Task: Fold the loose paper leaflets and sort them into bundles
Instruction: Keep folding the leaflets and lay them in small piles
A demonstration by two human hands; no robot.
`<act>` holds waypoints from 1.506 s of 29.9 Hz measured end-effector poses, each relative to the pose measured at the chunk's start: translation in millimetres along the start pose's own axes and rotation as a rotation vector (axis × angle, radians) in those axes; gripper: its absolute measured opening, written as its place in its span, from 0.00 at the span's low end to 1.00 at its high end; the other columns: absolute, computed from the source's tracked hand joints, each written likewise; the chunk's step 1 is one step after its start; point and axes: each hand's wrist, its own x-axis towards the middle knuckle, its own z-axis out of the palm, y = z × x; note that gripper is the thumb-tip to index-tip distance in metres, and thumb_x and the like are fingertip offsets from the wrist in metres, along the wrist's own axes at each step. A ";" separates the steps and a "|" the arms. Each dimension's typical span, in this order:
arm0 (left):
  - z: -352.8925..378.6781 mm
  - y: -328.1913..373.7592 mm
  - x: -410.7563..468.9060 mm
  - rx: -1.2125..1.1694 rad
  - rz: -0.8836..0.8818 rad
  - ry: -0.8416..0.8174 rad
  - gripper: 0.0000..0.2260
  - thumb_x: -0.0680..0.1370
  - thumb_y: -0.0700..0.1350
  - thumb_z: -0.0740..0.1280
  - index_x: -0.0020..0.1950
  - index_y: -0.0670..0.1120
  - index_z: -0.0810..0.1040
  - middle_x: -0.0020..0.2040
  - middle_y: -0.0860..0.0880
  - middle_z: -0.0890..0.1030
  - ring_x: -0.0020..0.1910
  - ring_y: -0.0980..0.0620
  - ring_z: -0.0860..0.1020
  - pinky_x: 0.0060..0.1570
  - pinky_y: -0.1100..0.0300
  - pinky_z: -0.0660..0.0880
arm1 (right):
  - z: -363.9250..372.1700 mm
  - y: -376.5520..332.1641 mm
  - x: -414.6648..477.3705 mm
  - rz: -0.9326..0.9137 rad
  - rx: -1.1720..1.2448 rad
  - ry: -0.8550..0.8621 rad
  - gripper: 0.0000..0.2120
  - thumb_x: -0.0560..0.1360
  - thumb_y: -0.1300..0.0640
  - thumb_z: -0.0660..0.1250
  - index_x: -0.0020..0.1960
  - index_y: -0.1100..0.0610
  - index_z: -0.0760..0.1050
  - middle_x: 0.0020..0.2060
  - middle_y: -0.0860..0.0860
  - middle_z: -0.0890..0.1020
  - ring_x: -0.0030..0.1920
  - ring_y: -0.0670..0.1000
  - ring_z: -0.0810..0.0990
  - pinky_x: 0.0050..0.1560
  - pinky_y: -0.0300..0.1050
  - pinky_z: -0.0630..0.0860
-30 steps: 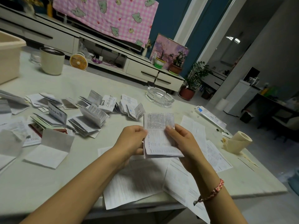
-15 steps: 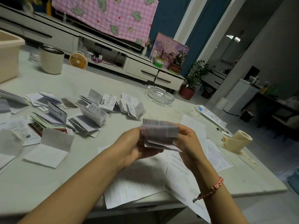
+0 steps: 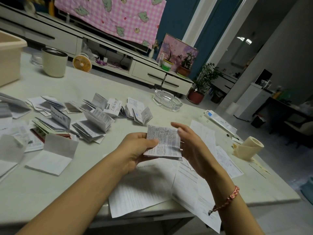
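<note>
We locate the folded leaflet [image 3: 164,141] at the centre of the frame, raised above the table [image 3: 88,82]. The left hand [image 3: 135,150] grips its left edge, thumb on top and fingers curled beneath. The right hand [image 3: 193,146] rests against the right edge with fingers straight and slightly apart. Unfolded sheets [image 3: 140,189] lie below the hands in the lower centre. Folded bundles [image 3: 91,126] stand in groups at centre left. We note a glass ashtray [image 3: 167,100] above centre, a cup [image 3: 54,62] at upper left and a paper roll [image 3: 249,147] at right.
</note>
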 end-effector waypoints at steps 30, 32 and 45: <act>4.3 -12.3 15.8 -0.077 0.205 0.085 0.07 0.77 0.47 0.66 0.43 0.44 0.77 0.35 0.49 0.78 0.34 0.54 0.75 0.26 0.66 0.73 | 52.8 18.1 19.2 -0.237 -0.013 0.434 0.13 0.73 0.59 0.70 0.33 0.59 0.69 0.22 0.48 0.72 0.21 0.44 0.65 0.19 0.34 0.60; 3.8 -11.2 13.9 -0.264 0.096 0.063 0.10 0.76 0.51 0.67 0.42 0.45 0.77 0.32 0.49 0.77 0.32 0.54 0.75 0.26 0.65 0.72 | 57.8 19.3 20.7 -0.298 0.006 0.419 0.12 0.73 0.62 0.69 0.33 0.61 0.70 0.22 0.46 0.73 0.22 0.43 0.67 0.20 0.35 0.62; -22.4 2.4 27.7 0.187 0.411 0.191 0.11 0.78 0.49 0.63 0.39 0.47 0.75 0.33 0.49 0.75 0.30 0.55 0.72 0.23 0.70 0.69 | 39.4 -5.6 27.0 0.087 0.032 -0.070 0.15 0.81 0.55 0.56 0.51 0.64 0.76 0.38 0.60 0.80 0.32 0.54 0.80 0.27 0.41 0.76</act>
